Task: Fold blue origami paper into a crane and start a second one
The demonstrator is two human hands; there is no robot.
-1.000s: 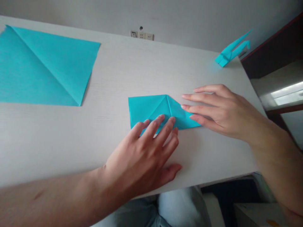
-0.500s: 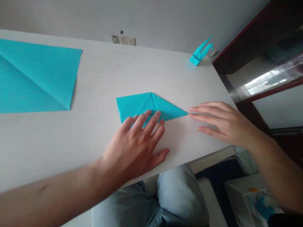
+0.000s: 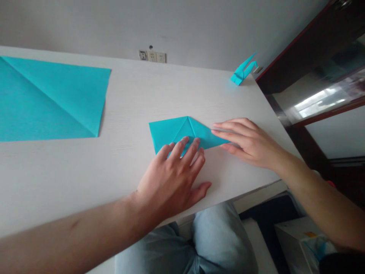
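Three pieces of matte turquoise paper lie on the pale wood-grain worktop (image 3: 137, 99): a folded paper (image 3: 173, 131) under the fingertips, a large creased sheet (image 3: 48, 101) far beyond the left hand (image 3: 173, 177), and a small folded figure (image 3: 242, 71) well beyond the right hand (image 3: 246, 140). The folded paper is flat and sharply creased, its long axis running from one hand to the other and its tapered tip under the right hand. Both hands are flat with fingers spread, pressing on it without gripping.
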